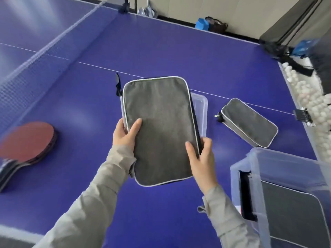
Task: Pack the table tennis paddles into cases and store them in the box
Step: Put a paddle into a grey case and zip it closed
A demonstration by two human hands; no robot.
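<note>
I hold a grey paddle case (161,129) with pale piping above the blue table, its flat side facing me. My left hand (125,133) grips its left edge and my right hand (202,158) grips its lower right edge. A second grey case (249,122) lies on the table to the right. Red paddles (26,142) are stacked at the left edge of the view. The clear plastic box (254,169) stands at the lower right with a grey case (290,208) inside it. A clear lid (201,111) lies partly hidden behind the held case.
The net (44,51) runs across the far left of the table (89,176). A tray of several white balls (311,102) hangs along the table's right edge. Bags (211,24) sit on the floor by the far wall.
</note>
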